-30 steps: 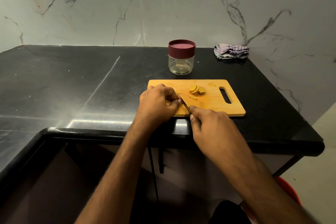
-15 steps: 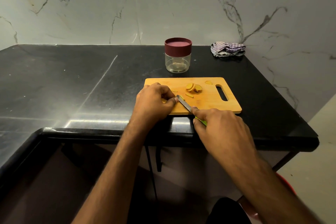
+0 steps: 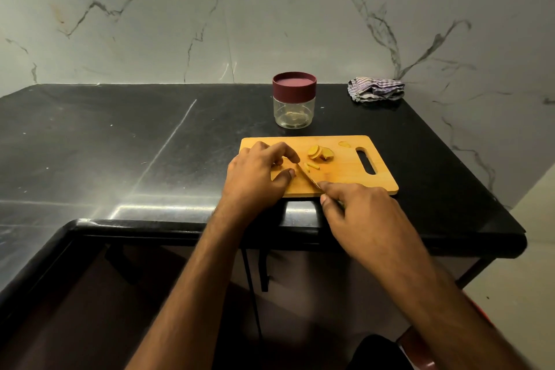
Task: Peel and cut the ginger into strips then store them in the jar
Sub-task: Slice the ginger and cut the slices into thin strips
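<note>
A crumpled striped cloth [image 3: 376,92] lies on the black table [image 3: 120,141] at about 1 o'clock, against the grey-veined marble wall [image 3: 270,15]. Pale floor [image 3: 516,264] shows at 4 o'clock, with a red object [image 3: 420,348], partly hidden, at 5 o'clock.

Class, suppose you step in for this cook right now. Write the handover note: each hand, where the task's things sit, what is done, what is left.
Left hand: fingers curled over a ginger piece on the cutting board, steadying it; the piece is mostly hidden.
Right hand: grips the knife, blade angled on the board by the left fingertips.
Ginger slices lie mid-board, a few cut strips beside the blade.
Jar: behind the board, maroon lid on, a few pieces seemingly inside.
Done: slicing, some strips.
Left: cut the remaining slices, open the jar, store the strips.
</note>
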